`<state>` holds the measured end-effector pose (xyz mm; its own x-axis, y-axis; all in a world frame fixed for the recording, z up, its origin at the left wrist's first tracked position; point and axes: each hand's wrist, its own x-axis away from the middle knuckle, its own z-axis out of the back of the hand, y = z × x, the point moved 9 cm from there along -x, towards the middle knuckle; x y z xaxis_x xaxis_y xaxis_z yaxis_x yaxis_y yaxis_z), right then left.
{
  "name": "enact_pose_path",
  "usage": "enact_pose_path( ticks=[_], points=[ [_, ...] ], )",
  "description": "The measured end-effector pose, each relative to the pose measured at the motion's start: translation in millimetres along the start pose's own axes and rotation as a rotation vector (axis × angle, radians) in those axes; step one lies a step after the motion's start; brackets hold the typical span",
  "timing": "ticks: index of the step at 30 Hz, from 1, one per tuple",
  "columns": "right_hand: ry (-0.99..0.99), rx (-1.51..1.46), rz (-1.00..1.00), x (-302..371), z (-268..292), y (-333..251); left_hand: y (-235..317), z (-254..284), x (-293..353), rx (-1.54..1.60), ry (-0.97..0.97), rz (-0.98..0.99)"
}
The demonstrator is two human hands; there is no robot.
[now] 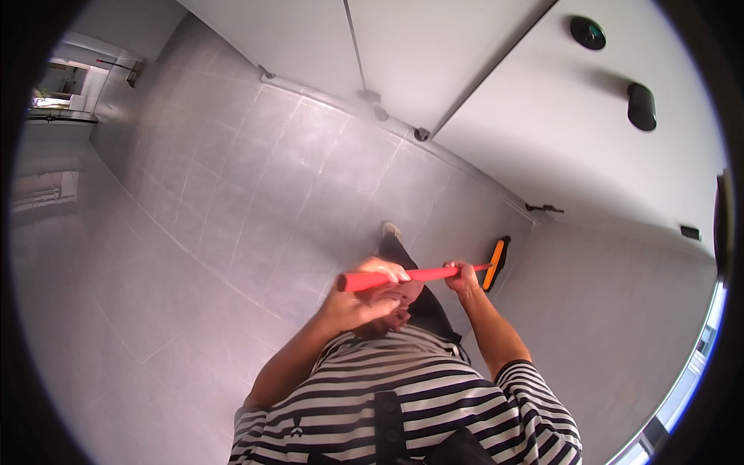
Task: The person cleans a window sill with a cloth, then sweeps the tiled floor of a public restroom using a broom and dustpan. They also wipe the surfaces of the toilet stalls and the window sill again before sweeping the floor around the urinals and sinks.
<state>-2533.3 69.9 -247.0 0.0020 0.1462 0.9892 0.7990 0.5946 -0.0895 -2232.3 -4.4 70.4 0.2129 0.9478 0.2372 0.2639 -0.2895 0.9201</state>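
Both hands on red squeegee handle (403, 276), blade at wall base.
Left hand (370, 291) wrapped round handle's top end, right hand (463, 275) gripping lower down; orange-black blade (494, 263) on grey tiled floor (232, 201) beside wall (604, 155). Risk: blade could jam or scrape against wall if pushed further.

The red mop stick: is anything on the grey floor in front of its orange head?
Nothing visible. Left hand and right hand grip the red handle; the orange-and-black head rests on bare grey tiled floor near the wall.

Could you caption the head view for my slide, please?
Both hands, left and right, grip a red-handled squeegee over grey floor tiles.
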Motion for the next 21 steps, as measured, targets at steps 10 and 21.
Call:
enact_pose_path(
  ticks=[10,21],
  points=[
    [-0.403,0.407,-0.257,4,-269,178,157,102,58,-0.296,0.495,-0.192],
    [-0.91,0.595,-0.482,118,-437,343,240,144,156,-0.593,1.263,-0.415]
  ],
)
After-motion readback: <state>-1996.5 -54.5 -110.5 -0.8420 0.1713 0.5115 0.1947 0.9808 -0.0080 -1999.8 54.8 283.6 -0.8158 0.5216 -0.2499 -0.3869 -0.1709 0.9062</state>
